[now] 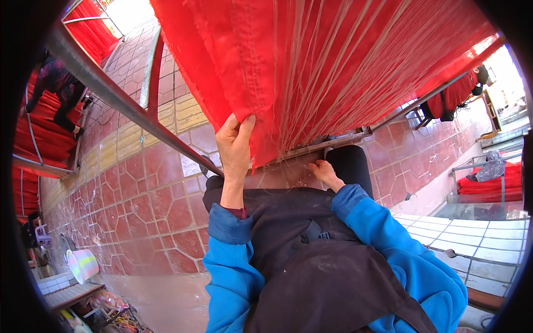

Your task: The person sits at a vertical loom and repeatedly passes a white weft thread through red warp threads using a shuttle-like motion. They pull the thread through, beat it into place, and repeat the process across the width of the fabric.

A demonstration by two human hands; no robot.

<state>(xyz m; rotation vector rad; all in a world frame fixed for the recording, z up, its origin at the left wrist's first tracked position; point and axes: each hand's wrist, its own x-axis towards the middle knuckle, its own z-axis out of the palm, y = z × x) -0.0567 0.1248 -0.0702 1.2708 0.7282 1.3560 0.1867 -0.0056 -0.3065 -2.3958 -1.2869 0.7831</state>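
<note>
My left hand (236, 141) pinches the lower left corner of a large hanging red cloth (205, 50) between thumb and fingers. Long pale loose threads (311, 66) run down over the cloth's right part. Below the cloth, my right hand (327, 175) is low near my right knee, fingers loosely apart, with some fine threads close by. My dark brown apron (305, 266) covers my lap.
A metal frame bar (100, 89) crosses the left. A co-worker (61, 89) stands by red fabric at far left, another person (449, 94) is at upper right. Paved floor (139, 200), a striped bucket (82, 263) lower left, a white tiled ledge (466, 238) at right.
</note>
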